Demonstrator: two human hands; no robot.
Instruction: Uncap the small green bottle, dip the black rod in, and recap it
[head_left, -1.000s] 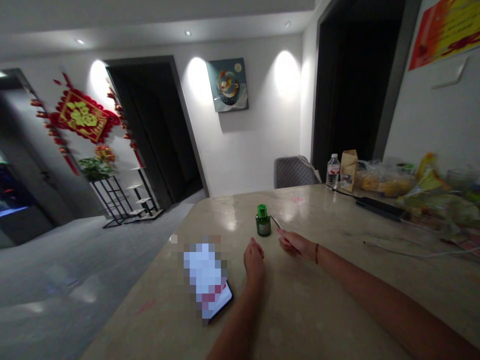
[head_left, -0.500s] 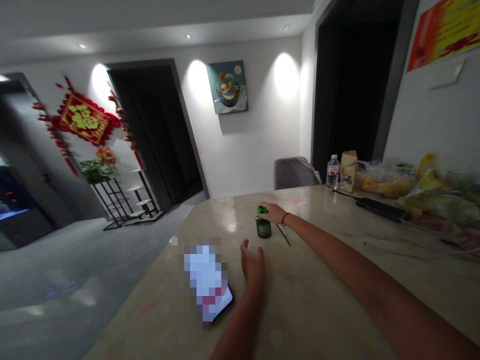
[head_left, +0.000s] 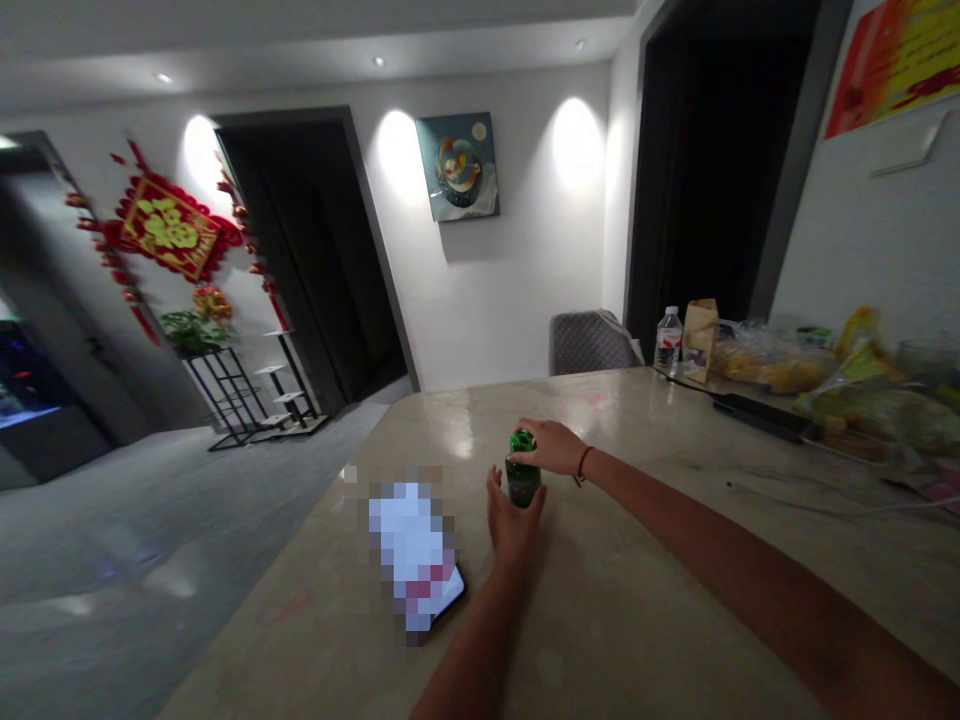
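Note:
A small green glass bottle point(head_left: 523, 487) with a shiny green top stands on the table in front of me. My right hand point(head_left: 553, 447) is closed on its top from the right, fingers over the cap area. My left hand point(head_left: 515, 515) is cupped around the lower part, fingers spread to the left and thumb at the right side. A narrow gap shows between its left fingers and the glass. Left of this hand lies a phone point(head_left: 450, 592), its screen lit and mostly blurred out. A thin dark stick is mostly hidden under my right wrist.
The pale stone table point(head_left: 622, 600) carries a water bottle point(head_left: 667, 342), a paper bag point(head_left: 700, 340), a black power bank-like block point(head_left: 761, 417), a white cable point(head_left: 817, 513) and bagged food point(head_left: 780, 368) on the right. A grey chair point(head_left: 592, 342) stands at the far edge.
My right hand has drawn the green bottle nearer and slightly left, toward my left hand. My left hand now surrounds its lower part, and the thin stick has become mostly covered.

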